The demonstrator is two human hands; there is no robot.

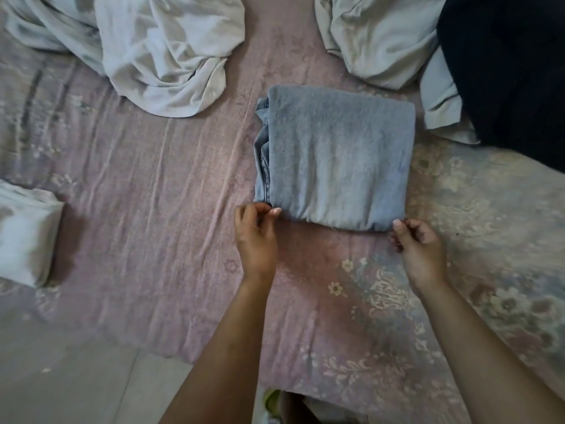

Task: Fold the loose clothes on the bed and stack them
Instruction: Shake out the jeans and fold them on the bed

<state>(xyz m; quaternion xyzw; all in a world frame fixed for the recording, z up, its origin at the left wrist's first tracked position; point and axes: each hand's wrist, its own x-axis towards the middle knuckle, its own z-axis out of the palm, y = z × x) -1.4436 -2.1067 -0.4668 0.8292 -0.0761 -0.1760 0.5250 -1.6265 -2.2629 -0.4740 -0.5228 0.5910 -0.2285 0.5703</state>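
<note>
Nearest the camera, two bare forearms reach out over a bed covered by a pink floral bedsheet (pixel 159 185). The left hand (pixel 255 237) sits at the near left corner of a pair of folded light-blue jeans (pixel 333 160), its fingers loosely curled with the fingertips at the fabric edge; whether it actually pinches the denim cannot be told. The right hand (pixel 420 249) is at the near right corner, fingers likewise curled, thumb tip touching or just beside the fold, and its grip cannot be told either. The jeans lie flat in a compact rectangle at the middle of the bed, stacked seams showing along the left side. At the left edge, well apart from the jeans, rests a folded white garment (pixel 26 237). Farther back on the left lies a crumpled pale grey garment (pixel 165 53) in a loose heap. At the far right is another rumpled off-white garment (pixel 379 38), and beside it a dark navy cloth (pixel 507 71) overlapping a light-blue piece (pixel 440 96) just beyond the jeans' far right corner.
</note>
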